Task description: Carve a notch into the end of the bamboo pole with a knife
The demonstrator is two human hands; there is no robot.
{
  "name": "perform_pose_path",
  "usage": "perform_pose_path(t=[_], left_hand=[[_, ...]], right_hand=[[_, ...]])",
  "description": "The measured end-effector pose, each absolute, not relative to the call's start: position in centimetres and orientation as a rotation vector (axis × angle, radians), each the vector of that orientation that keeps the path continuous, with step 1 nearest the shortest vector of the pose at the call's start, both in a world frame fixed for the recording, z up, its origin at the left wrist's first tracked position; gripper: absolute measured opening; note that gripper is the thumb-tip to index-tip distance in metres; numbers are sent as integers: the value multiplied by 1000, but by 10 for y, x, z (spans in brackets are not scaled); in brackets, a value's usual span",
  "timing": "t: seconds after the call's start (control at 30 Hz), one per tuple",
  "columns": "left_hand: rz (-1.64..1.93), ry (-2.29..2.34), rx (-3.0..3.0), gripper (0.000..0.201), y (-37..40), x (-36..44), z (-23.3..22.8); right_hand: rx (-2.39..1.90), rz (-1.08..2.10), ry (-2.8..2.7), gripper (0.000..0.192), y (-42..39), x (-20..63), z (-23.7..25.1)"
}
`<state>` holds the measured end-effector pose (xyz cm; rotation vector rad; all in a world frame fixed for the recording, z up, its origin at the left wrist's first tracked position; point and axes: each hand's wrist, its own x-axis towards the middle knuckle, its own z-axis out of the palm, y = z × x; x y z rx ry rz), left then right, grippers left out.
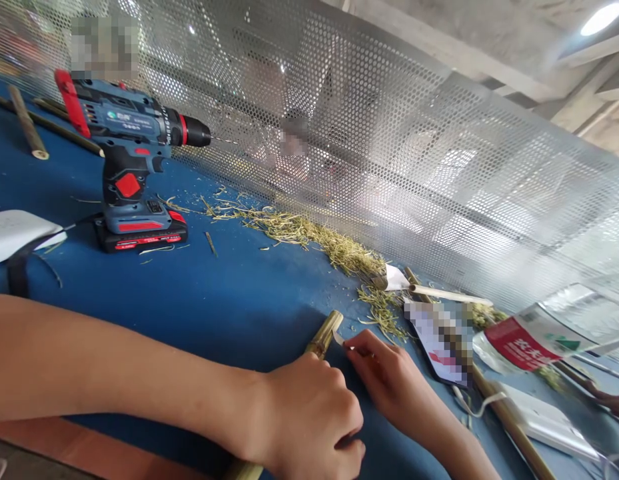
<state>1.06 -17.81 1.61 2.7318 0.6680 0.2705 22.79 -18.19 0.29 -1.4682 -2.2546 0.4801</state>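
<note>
My left hand (312, 417) is closed round a bamboo stick (325, 332). The stick's cut end points away from me, and its near end shows again below my wrist. Close beside that far end, my right hand (386, 373) pinches a small, thin, pale piece (338, 339) between thumb and forefinger. The piece touches or nearly touches the bamboo; whether it is a blade or a peeled sliver I cannot tell. Both hands are just above the blue tabletop (229, 293).
A cordless drill (134, 127) stands upright at the left. Bamboo shavings (309, 233) lie along the perforated metal screen (379, 133). On the right are a phone (439, 347), a white power bank (549, 420), a plastic bottle (529, 340) and a long bamboo stick (514, 433).
</note>
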Motion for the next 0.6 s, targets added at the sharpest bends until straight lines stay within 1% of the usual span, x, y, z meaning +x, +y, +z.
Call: perform_pose_path(t=[0.27,0.4,0.6], left_hand=[[238,644,2734,36,-177,10,18],[271,639,2738,36,-178,11,15],[200,643,2737,36,-177,12,17]], right_hand=[[-1459,546,-2315,19,-187,224,6],[-1475,574,-2303,21,-188,222,6],[-1472,809,-2178,23,-190,220,8]])
